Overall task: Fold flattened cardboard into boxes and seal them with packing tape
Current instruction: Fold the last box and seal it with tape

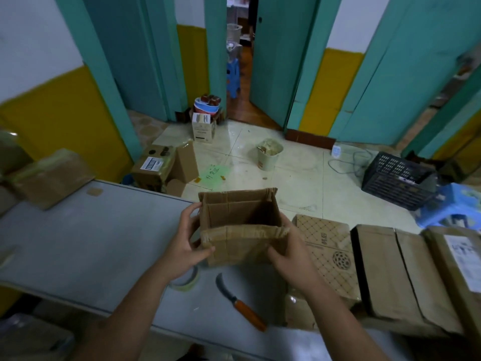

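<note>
**Open box held in both hands above the table**

A brown corrugated cardboard box [242,225], open at the top with worn flap edges, sits at the middle of the view over the far edge of a grey table [91,243]. The left hand [187,246] grips its left wall, thumb on the near face. The right hand [289,254] clamps the near right corner, fingers curled round the side.

From the box, a roll of clear packing tape [186,281] lies at seven o'clock, partly hidden by the left wrist. A curved knife with an orange handle [239,300] lies at six o'clock. A lattice-printed flattened carton [328,254] lies at four o'clock, with plain brown flattened cardboard [385,272] just beyond it. On the floor, a pale bucket [268,155] stands at one o'clock and a black plastic crate [395,178] at two o'clock.
</note>
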Available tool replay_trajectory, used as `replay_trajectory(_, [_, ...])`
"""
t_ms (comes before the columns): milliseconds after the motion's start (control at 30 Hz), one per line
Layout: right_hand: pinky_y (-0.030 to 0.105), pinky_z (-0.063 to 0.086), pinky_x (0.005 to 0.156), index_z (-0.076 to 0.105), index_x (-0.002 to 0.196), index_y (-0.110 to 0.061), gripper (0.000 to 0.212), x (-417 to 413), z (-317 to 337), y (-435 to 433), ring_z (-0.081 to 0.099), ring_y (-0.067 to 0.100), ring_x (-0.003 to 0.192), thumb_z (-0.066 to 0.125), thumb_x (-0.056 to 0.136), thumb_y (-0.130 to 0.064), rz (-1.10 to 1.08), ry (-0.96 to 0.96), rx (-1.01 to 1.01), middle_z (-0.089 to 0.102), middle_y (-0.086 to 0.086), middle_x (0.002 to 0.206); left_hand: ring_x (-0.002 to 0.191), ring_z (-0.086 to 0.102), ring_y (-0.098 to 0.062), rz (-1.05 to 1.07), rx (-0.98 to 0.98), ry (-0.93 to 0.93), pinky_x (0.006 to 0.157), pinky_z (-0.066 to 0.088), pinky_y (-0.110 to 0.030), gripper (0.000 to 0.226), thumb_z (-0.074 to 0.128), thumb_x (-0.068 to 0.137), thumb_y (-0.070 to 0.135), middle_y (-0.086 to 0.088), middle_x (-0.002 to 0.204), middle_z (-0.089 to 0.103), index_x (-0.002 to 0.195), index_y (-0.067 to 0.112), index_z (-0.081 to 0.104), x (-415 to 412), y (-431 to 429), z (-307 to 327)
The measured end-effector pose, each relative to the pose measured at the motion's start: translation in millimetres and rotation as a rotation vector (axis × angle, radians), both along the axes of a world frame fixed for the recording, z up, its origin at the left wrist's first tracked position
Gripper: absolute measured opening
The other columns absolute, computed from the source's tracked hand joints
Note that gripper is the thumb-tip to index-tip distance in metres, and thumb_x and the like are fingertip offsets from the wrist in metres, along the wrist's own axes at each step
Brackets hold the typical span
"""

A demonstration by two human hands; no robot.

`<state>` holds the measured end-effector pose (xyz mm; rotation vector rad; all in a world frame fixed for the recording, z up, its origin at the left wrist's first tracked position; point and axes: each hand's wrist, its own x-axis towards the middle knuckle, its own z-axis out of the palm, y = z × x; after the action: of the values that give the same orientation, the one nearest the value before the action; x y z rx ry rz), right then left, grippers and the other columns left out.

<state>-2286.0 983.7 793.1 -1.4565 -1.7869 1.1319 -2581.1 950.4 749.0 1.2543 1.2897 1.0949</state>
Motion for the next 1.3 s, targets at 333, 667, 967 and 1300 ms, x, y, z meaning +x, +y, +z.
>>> replay_trajectory(333, [0.028, 0.05, 0.108, 0.047, 0.136, -0.048, 0.047, -0.7, -19.8, -4.3, 0.046, -0.01, 0.124, 0.069, 0.097, -0.033, 0.104, -0.189, 0.139, 0.035, -0.025, 0.149, 0.149, 0.021, 0.016, -0.087, 0.044, 0.359, 0.107, 0.044, -0.017, 0.084, 0.081, 0.091, 0.033, 0.031, 0.167, 0.016, 0.159, 0.043, 0.033, 3.9, -12.3, -41.7])
replay_trajectory(667, [0.035, 0.036, 0.118, 0.055, 0.095, -0.048, 0.02, -4.3, -8.1, 18.0, 0.032, 0.002, 0.147, 0.073, 0.091, -0.039, 0.12, -0.192, 0.205, 0.038, -0.028, 0.154, 0.15, 0.003, 0.023, -0.071, 0.067, 0.368, 0.113, 0.034, -0.021, 0.104, 0.087, 0.078, 0.062, 0.035, 0.17, -0.004, 0.159, 0.044, 0.024, 7.6, 1.6, -42.9])
replay_trajectory(967, [0.012, 0.041, 0.082, 0.05, 0.091, -0.044, 0.015, 8.8, -18.7, 15.2, 0.039, -0.024, 0.112, 0.062, 0.093, -0.053, 0.159, -0.268, 0.155, 0.04, -0.038, 0.119, 0.153, 0.03, -0.014, -0.061, 0.118, 0.417, 0.111, 0.05, -0.044, 0.084, 0.081, 0.078, 0.07, 0.024, 0.166, 0.003, 0.147, 0.042, 0.042, 24.8, 15.5, -36.6])
replay_trajectory(1300, [0.013, 0.046, 0.076, 0.054, 0.102, -0.051, 0.022, 5.0, -9.9, 30.8, 0.055, -0.008, 0.099, 0.071, 0.093, -0.042, 0.029, -0.254, 0.133, 0.056, -0.026, 0.107, 0.148, 0.037, -0.001, 0.065, 0.167, 0.247, 0.115, 0.043, -0.034, 0.032, 0.058, 0.101, 0.057, 0.02, 0.159, 0.027, 0.121, 0.036, 0.071, 28.3, 22.6, -40.3])
